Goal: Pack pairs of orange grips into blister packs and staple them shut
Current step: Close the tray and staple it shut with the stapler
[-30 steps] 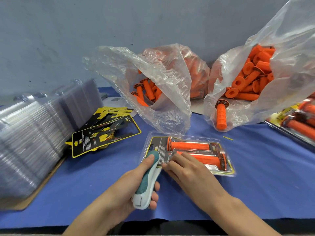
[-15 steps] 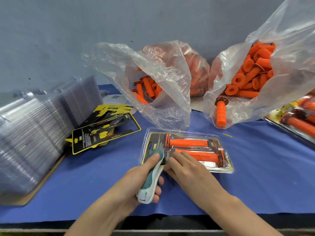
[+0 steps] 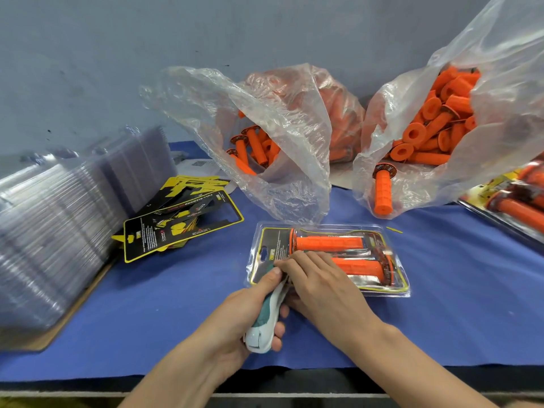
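Observation:
A clear blister pack (image 3: 382,287) with a black and yellow card lies on the blue cloth, two orange grips (image 3: 328,243) inside it. My left hand (image 3: 244,310) grips a teal and white stapler (image 3: 266,322), its nose over the pack's near left edge. My right hand (image 3: 321,287) lies on the pack, its fingers pressing down right beside the stapler's nose. The stapler's jaw is hidden under my fingers.
Two clear bags of loose orange grips (image 3: 256,148) (image 3: 435,128) stand at the back, one grip (image 3: 382,192) poking out. A stack of empty blister shells (image 3: 59,219) fills the left. Printed cards (image 3: 182,225) lie beside it. Packed blisters (image 3: 515,204) sit at the right edge.
The stapler's nose has slid further onto the pack's left edge, and my right hand's fingers have closed in over it. The view has shifted slightly.

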Available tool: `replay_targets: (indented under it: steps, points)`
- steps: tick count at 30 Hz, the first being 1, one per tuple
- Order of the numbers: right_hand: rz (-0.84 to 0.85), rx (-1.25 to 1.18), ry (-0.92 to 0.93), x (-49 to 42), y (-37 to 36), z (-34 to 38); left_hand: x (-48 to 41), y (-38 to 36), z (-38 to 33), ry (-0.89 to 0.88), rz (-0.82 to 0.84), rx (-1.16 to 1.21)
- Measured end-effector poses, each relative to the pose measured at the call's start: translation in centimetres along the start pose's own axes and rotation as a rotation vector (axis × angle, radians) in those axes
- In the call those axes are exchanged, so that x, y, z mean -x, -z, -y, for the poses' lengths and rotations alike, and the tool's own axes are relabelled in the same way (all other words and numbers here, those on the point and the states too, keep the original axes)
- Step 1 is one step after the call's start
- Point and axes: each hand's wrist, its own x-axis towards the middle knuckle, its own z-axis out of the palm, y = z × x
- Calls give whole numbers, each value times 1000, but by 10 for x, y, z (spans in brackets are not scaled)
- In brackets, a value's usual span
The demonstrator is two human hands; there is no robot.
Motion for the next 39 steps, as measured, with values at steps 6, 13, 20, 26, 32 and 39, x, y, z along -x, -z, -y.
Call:
replay_targets:
  steps: [6,13,20,26,32,39]
  points:
    - [-21,-4,2,3,-4,-4,-3,-3,1,-11,29,32]
    - [28,47,-36,13,-6,-8,17,21,-10,109,172,-120]
    - [64,10,47,31,11,-13,35,95,-30,-87,11,-226]
    - [59,-149,205,58,52,-27,3,77,-45,-363,-161,88]
    - [144,146,-38,106,118,-102,-24,57,-39,-239,-122,16]
    - [341,-238,-374,83,103,-53,-22,27,-20,18,74,-162]
